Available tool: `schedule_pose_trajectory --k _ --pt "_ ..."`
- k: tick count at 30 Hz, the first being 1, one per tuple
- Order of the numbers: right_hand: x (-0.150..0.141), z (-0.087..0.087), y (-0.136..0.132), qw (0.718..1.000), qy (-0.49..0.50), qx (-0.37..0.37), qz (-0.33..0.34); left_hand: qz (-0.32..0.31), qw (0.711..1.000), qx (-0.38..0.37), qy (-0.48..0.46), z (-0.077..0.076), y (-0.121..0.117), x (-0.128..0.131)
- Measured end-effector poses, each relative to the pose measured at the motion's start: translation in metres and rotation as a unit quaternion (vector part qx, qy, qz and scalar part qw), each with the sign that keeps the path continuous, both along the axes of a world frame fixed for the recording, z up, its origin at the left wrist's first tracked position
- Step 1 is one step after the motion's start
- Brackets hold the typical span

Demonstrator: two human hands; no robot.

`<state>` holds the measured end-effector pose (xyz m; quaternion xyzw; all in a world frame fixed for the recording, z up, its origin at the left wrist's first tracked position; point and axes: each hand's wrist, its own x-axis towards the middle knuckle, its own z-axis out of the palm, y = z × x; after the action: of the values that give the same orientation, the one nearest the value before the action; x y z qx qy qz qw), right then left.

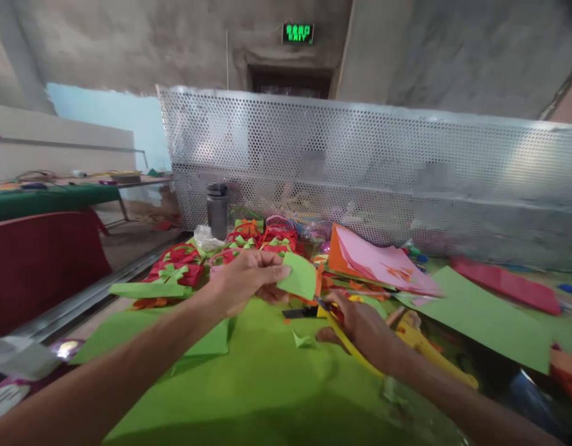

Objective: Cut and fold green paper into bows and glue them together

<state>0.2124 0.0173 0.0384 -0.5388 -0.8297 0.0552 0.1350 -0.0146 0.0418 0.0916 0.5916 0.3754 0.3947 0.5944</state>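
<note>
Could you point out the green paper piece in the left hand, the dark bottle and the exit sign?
Green paper piece (299,277): head view, middle of its flat face.
Dark bottle (217,215): head view, middle of its body.
Exit sign (297,33): head view, middle of its lit face.

A lit green exit sign (297,33) glows on the bare grey concrete wall (150,43) above a dark doorway (290,82), partly hidden by a perforated metal panel (383,145). At left, a red chair (41,266) stands before a green-draped table (53,199), with a pale blue wall section (109,118) beyond.
</note>
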Motion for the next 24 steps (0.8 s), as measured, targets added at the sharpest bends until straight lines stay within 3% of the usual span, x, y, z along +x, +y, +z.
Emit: schedule_pose_trajectory --k 6,11,15,20,24 --pt "-0.001 -0.006 0.009 0.997 -0.045 -0.032 0.062 0.003 0.999 -0.014 -0.042 -0.013 -0.003 0.014" --pt "-0.022 -0.012 -0.021 0.989 -0.064 -0.053 0.124 0.022 0.998 0.000 -0.067 -0.021 -0.011 0.022" --pt "-0.030 -0.016 -0.034 0.985 -0.074 -0.058 0.144 0.039 0.994 -0.052 -0.086 -0.030 -0.016 0.029" --pt "-0.020 -0.023 -0.004 0.993 -0.016 -0.063 0.096 0.030 0.989 -0.093 -0.110 -0.038 -0.019 0.036" --pt "-0.014 -0.018 0.016 0.990 0.114 -0.030 0.078 0.020 0.988 -0.102 -0.111 -0.040 -0.022 0.037"
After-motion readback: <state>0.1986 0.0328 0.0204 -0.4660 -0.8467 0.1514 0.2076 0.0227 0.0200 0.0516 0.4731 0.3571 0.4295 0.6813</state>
